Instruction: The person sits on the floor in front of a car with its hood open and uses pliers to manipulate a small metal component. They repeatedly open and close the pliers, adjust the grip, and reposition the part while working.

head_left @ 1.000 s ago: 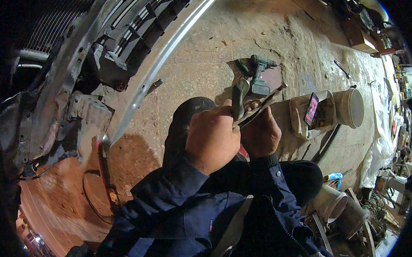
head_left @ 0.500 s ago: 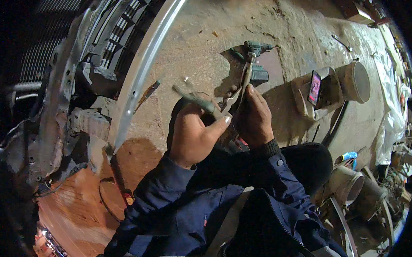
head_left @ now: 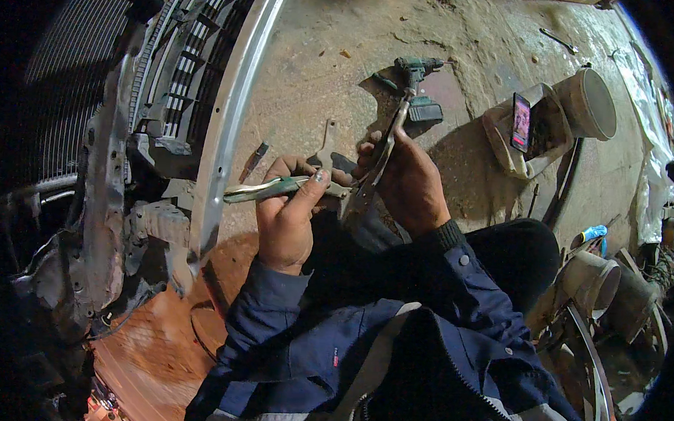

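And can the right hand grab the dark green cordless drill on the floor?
Probably yes: the dark green cordless drill sits just beyond the right hand, seemingly unblocked. But that hand is holding a long, worn metal tool, so it would likely have to let go first.

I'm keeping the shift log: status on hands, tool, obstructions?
Left hand grips green handle; right hand on other handle. Two-handled tool spread open. Drill on floor beyond right hand.
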Demonstrator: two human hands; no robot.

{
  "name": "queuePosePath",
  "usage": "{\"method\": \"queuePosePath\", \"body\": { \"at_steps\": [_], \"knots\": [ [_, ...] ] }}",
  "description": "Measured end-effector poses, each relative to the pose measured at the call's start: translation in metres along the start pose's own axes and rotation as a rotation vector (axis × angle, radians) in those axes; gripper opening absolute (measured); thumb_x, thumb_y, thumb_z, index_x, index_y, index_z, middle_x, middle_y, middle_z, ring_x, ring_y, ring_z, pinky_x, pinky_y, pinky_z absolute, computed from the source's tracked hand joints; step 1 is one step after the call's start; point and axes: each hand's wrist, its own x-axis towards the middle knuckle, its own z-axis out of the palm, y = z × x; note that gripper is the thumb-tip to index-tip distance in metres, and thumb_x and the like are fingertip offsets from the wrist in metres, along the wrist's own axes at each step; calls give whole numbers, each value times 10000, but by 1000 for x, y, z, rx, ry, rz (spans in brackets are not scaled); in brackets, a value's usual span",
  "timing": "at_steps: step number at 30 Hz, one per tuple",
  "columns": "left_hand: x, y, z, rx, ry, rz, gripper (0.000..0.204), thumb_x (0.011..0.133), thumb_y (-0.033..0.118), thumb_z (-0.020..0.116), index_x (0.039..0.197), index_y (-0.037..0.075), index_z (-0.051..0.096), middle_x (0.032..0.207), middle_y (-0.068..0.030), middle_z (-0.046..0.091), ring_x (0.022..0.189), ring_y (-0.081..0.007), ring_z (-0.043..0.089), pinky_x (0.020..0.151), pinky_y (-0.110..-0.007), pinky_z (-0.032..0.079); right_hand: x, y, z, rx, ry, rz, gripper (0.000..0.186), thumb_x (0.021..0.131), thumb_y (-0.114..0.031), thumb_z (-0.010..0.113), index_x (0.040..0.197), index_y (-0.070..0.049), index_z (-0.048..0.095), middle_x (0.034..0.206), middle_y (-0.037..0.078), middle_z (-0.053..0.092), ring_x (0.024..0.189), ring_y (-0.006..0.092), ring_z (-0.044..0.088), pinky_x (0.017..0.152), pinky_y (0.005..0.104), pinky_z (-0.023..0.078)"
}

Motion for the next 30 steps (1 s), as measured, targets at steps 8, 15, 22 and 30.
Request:
{"method": "queuePosePath", "body": {
  "at_steps": [8, 15, 22, 30],
  "knots": [
    [-2, 5, -6, -38, 139, 145, 149, 1059, 116, 697, 1114, 10, 607, 1027, -179, 765, 921, -239, 767, 837, -368, 643, -17, -1, 5, -401, -22, 17, 427, 961, 16, 731, 1354, 9, 565, 1293, 217, 744, 1123, 293, 754, 919, 379, 613],
    [-13, -1, -29, 110, 244, 181, 181, 1120, 196, 631, 1149, 18, 615, 955, -140, 752, 826, -196, 743, 783, -338, 616, -41, 40, -11, -34, 70, 238, 244, 1062, -145, 679, 1273, -25, 666, 1139, 122, 727, 1044, 255, 703, 906, 420, 592],
    [-28, -30, -53, 241, 230, 338, 158, 1089, 176, 651, 1138, 29, 623, 932, -50, 638, 749, -171, 658, 712, -352, 593, -52, 32, -15, -998, -42, 277, 374, 1074, -287, 700, 1279, 26, 711, 1046, 113, 725, 950, 239, 709, 857, 402, 591],
    [-31, -49, -70, 329, 172, 385, 208, 1077, 208, 676, 1145, 31, 589, 972, -91, 685, 791, -186, 698, 782, -328, 590, -57, 7, 9, -1747, -261, -563, 144, 908, -110, 809, 1051, -92, 816, 927, 120, 677, 834, 332, 665, 750, 438, 565]
  ]
}}
